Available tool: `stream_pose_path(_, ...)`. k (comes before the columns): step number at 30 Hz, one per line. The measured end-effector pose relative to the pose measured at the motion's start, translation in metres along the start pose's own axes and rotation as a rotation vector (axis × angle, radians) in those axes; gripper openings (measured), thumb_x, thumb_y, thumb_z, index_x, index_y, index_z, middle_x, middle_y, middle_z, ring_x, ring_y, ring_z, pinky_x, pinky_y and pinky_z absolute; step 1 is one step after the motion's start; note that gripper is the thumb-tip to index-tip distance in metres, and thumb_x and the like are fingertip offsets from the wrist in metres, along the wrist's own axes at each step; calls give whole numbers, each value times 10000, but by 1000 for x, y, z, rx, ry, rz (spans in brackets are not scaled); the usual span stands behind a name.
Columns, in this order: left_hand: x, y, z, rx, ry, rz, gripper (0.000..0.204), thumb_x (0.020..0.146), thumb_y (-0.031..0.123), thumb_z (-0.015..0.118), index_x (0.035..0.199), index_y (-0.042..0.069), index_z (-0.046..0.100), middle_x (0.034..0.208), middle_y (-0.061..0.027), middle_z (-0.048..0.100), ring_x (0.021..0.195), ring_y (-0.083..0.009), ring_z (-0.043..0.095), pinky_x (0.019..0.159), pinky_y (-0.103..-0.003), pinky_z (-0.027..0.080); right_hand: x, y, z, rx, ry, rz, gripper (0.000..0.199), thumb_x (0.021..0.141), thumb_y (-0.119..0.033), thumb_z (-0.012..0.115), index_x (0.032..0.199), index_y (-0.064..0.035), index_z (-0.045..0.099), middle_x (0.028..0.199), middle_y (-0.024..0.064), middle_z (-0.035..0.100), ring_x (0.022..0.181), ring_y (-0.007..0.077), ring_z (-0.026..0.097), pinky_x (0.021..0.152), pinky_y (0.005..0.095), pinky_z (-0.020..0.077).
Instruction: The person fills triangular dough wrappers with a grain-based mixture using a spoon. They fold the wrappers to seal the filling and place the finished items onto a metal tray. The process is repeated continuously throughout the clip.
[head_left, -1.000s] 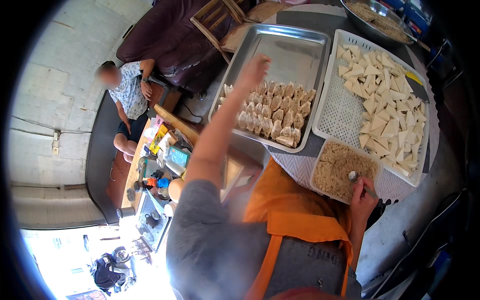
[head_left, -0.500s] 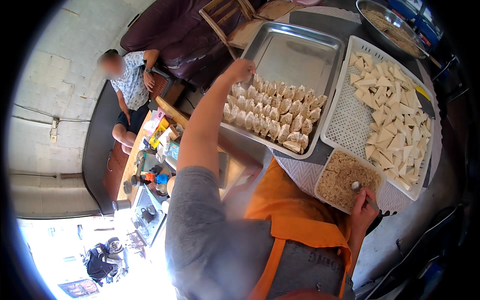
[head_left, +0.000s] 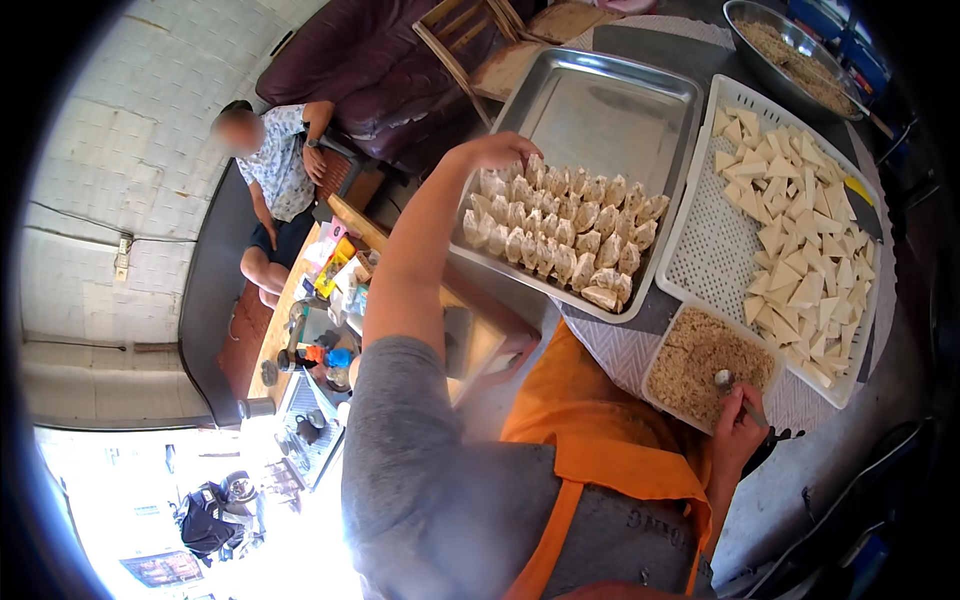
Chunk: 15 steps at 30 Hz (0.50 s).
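Left hand (head_left: 497, 152), fingers curled together, rests on the stuffed pieces (head_left: 560, 232) in the steel tray (head_left: 610, 110). Right hand (head_left: 738, 432), at five o'clock from the tray, grips a spoon (head_left: 728, 386) in the white filling container (head_left: 705, 360). Cut wrappers (head_left: 800, 230) lie at three o'clock.

Left arm outstretched (right grip (head_left: 738, 425) closed)

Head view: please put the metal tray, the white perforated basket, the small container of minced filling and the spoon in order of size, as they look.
1-2. metal tray and white perforated basket: look alike, unsure.
3. Small container of minced filling.
4. Spoon, in the right hand.
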<state>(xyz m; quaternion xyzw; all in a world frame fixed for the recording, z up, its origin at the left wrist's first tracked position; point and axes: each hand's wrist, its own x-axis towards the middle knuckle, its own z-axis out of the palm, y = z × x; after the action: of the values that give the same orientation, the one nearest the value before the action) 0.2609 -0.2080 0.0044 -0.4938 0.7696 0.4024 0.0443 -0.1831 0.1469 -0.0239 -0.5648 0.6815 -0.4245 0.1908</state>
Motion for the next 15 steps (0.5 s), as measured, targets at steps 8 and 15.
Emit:
stream_pose_path(8, 6, -28, 9, -56, 160, 98, 463, 787, 31, 572, 1250, 41, 571, 1056, -100, 667, 993, -206, 611, 856, -322, 470, 1, -2, 0, 20, -4, -13, 100, 923, -44, 530, 902, 22, 601, 682, 72, 584, 570, 108, 535, 498, 242, 418)
stream_pose_path(15, 2, -15, 1, 159, 127, 146, 491, 733, 30, 636, 1221, 67, 591, 981, -106, 664, 951, -231, 626, 847, -330, 483, 0, 2, 0, 15, -20, -16, 86, 921, -32, 533, 911, 25, 597, 678, 70, 578, 571, 104, 536, 495, 239, 418)
